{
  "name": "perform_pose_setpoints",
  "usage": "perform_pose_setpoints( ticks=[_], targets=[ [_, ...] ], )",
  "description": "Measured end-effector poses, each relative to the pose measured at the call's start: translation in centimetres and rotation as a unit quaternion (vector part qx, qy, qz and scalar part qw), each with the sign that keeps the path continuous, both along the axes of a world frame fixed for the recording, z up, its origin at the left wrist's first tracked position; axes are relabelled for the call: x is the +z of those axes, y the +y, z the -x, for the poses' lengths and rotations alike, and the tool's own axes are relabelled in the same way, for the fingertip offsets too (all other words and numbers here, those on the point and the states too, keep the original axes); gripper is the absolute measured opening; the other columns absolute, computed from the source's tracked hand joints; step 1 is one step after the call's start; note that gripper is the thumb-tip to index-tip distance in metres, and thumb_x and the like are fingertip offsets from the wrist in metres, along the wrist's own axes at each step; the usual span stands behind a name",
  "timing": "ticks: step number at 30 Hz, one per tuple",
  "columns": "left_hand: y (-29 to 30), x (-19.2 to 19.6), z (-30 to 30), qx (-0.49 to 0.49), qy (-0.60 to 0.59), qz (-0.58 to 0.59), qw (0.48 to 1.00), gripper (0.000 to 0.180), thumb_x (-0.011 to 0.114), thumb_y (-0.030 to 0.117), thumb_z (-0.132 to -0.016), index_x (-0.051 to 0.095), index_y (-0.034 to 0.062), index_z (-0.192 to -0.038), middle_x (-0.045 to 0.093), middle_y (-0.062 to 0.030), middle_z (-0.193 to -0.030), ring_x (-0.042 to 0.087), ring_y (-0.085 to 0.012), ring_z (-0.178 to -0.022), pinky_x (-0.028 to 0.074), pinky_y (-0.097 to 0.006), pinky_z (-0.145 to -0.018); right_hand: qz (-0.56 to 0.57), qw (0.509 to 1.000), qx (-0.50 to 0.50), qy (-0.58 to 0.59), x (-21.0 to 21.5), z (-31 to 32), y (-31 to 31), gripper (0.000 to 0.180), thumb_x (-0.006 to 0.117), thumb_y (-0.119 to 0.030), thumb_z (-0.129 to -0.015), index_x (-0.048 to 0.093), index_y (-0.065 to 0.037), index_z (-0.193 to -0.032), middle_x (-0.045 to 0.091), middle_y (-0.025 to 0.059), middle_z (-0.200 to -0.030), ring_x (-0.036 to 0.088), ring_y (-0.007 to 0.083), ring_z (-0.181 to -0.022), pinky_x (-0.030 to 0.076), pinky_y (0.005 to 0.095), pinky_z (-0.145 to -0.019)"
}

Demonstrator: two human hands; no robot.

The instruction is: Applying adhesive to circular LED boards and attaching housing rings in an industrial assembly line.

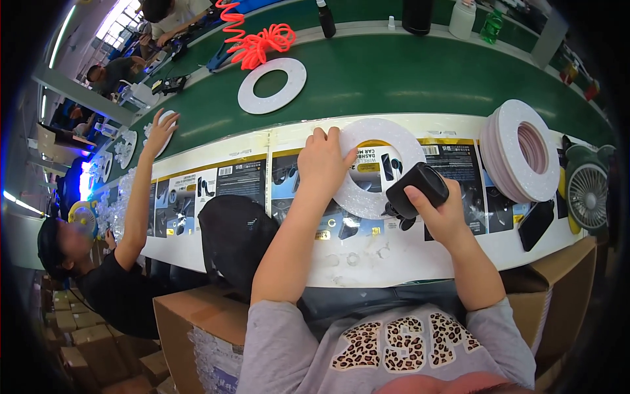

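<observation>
A speckled white ring (380, 129) lay on the printed sheets (462, 157) before the person, its round shape giving it no long axis. The left hand (326, 161) was the nearer one, just at the ring's left side: its fingers were curled, with only a narrow gap to the thumb, which seemed to rest on the ring's band near the hole. The right hand (446, 213) was at the ring's lower right, closed around a black device (420, 187) whose body leaned, with a small dark part at its lower left end. That device overlapped the ring's right edge in this view; whether the two touched could not be told. Right of the ring stood a stack of rings (508, 154), with a phone (537, 226) below and a fan (587, 194) farther right; a loose ring (248, 92) lay to its upper left
</observation>
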State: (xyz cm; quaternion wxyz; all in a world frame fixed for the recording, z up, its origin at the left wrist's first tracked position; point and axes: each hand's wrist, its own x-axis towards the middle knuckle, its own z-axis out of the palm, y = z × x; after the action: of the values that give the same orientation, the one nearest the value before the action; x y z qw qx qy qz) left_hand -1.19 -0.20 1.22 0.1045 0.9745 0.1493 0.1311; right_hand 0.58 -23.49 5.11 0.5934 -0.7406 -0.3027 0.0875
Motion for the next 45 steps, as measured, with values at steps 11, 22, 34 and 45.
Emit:
perform_pose_setpoints(
  ticks=[11,22,34,45],
  targets=[
    [0.7,-0.3,0.2,-0.006,-0.016,-0.002,1.0,0.049,0.073,0.038,-0.078,0.06,0.0049,-0.113,0.059,-0.0144,-0.099,0.062,-0.0316,-0.094,0.052,-0.041,-0.076,-0.002,0.999,-0.007,0.043,0.1,0.2,0.3,0.026,0.072,-0.02,-0.084,0.067,0.002,-0.097,0.069,0.0093,-0.077,0.063,0.0124,-0.066,0.049,0.0264,-0.063],
    [-0.3,-0.5,-0.4,0.004,0.003,0.008,1.0,0.057,0.075,0.038,-0.075,0.055,0.0026,-0.115,0.057,-0.0158,-0.101,0.061,-0.0311,-0.095,0.054,-0.04,-0.075,-0.073,0.988,-0.112,0.073,-3.2,-0.7,-2.6,0.031,0.068,-0.023,-0.091,0.06,0.002,-0.109,0.064,0.0063,-0.099,0.06,0.0116,-0.088,0.049,0.025,-0.079],
    [1.0,0.4,0.0,0.03,0.042,-0.001,0.999,0.05,0.071,0.04,-0.079,0.059,0.0031,-0.111,0.059,-0.0147,-0.098,0.063,-0.0302,-0.094,0.054,-0.042,-0.073,-0.049,0.996,-0.069,0.025,0.2,-0.7,-0.1,0.021,0.069,-0.018,-0.088,0.066,0.003,-0.088,0.065,0.0043,-0.073,0.057,0.008,-0.066,0.046,0.0241,-0.06],
    [0.7,-0.7,-0.2,0.008,-0.024,-0.028,0.999,0.048,0.074,0.039,-0.078,0.06,0.0029,-0.105,0.058,-0.0141,-0.093,0.063,-0.0287,-0.087,0.054,-0.039,-0.068,-0.03,0.998,-0.038,0.044,0.0,-0.9,-0.4,0.024,0.068,-0.02,-0.088,0.066,0.004,-0.091,0.068,0.0101,-0.073,0.062,0.0132,-0.065,0.048,0.027,-0.062]
  ],
)
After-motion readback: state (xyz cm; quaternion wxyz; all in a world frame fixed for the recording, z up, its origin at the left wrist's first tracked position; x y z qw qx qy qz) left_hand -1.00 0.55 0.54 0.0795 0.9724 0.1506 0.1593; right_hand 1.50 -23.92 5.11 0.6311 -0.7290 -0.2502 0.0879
